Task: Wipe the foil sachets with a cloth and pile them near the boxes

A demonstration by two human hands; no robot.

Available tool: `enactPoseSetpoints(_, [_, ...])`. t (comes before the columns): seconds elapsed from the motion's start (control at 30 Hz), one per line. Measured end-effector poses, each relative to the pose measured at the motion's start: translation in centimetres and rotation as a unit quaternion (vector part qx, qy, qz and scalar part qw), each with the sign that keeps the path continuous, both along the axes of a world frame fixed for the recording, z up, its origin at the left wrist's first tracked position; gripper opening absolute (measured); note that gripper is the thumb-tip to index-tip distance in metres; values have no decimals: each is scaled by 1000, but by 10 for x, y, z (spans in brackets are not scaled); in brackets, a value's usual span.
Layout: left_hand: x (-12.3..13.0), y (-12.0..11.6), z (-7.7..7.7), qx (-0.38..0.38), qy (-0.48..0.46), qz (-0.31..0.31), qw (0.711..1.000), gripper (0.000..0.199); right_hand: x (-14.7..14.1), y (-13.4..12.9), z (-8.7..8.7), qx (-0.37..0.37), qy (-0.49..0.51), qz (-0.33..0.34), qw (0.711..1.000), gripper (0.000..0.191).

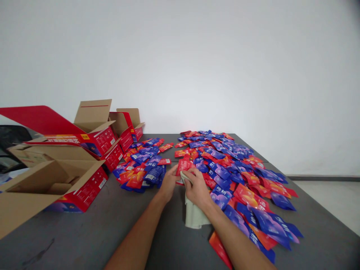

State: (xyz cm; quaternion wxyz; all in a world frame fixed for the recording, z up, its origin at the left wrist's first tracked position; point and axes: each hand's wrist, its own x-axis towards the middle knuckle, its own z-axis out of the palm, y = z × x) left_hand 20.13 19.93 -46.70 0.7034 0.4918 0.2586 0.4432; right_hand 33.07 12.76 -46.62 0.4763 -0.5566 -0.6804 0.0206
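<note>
Between my two hands is a red pouch, held up over the middle of the table. My left hand is closed on the pouch's left edge. My right hand grips a pale green cloth and presses it against the pouch's face; the rest of the cloth hangs down to the tabletop. Right of my hands spreads a large heap of blue and red pouches. A smaller pile of similar pouches lies to the left.
Several red cardboard boxes with raised flaps stand along the left side, the nearest open box closest to me. The dark grey table reaches toward a white wall. A dark chair shows at the far left.
</note>
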Motion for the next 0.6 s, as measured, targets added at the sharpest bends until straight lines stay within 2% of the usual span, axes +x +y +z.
enactPoseSetpoints(0.2, [-2, 2, 5, -21, -31, 81, 996, 54, 8, 4, 4, 26, 77, -57, 995, 35])
enactPoseSetpoints(0.37, [-2, 1, 4, -17, -19, 103, 994, 67, 5, 2, 9, 47, 100, -44, 993, 32])
enactPoseSetpoints(0.6, [6, -3, -1, -7, -44, 29, 999, 49, -4, -1, 10, 62, 93, 26, 993, 30])
